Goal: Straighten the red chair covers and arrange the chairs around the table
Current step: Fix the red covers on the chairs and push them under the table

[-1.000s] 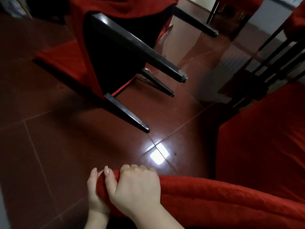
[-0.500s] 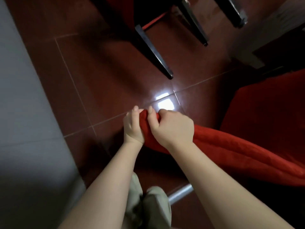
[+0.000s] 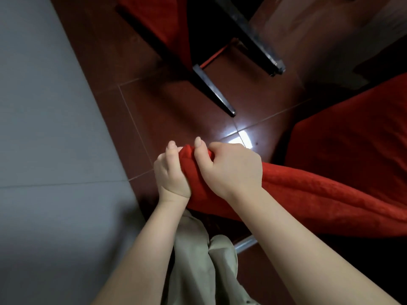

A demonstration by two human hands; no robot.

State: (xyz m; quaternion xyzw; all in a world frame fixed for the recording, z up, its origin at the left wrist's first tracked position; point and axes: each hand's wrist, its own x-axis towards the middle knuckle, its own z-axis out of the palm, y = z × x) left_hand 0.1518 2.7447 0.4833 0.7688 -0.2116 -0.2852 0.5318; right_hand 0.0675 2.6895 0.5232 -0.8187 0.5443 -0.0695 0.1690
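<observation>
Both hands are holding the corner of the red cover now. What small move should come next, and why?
Probably pull the corner down and toward the body to seat it. Both the left hand and right hand clamp the bunched end of the red cover, which runs in loose folds toward the chair at right.

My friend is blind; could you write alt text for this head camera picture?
Both hands, left hand and right hand, grip a bunched corner of a red chair cover above a dark red tiled floor. Ahead lies a tipped chair with black legs.
</observation>
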